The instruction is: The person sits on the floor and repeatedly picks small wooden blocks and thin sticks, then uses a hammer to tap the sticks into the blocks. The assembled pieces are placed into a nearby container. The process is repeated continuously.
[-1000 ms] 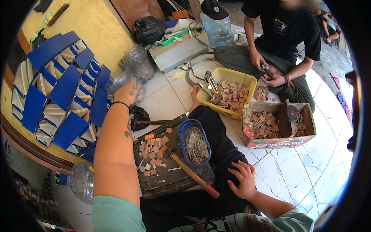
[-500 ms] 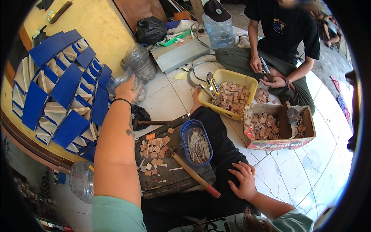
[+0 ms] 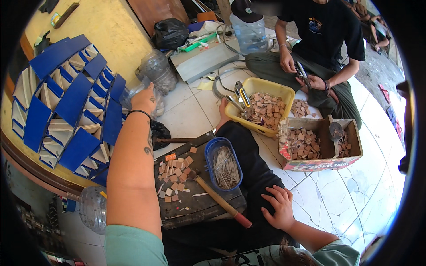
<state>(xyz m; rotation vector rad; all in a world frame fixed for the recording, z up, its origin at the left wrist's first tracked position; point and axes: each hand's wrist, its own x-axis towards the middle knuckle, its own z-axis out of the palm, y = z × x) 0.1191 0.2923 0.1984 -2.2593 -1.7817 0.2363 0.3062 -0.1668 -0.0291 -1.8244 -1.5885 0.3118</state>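
My left hand (image 3: 144, 100) reaches out to a clear plastic container (image 3: 126, 95) beside the blue and pale wood stack; its fingers are mostly hidden, so I cannot tell their grip. My right hand (image 3: 278, 207) rests on my dark-trousered leg with fingers spread, holding nothing. Between my arms lies a dark work board (image 3: 195, 213). On it are small square wood pieces (image 3: 175, 172), a hammer (image 3: 219, 199) with a wooden handle and red end, and a blue oval basket (image 3: 241, 177) of thin nail-like pieces.
The blue panel stack (image 3: 75, 99) fills the left side. A yellow basin (image 3: 290, 95) and a printed box (image 3: 319, 164) hold more wood pieces. Opposite, a person (image 3: 319, 48) sits holding a tool. A cloudy plastic jar (image 3: 157, 71) stands beyond my left hand.
The view has shifted slightly. My left hand stays by the clear plastic, a little lower, and my right hand still rests on my leg. The other person's hands and tool have moved slightly.
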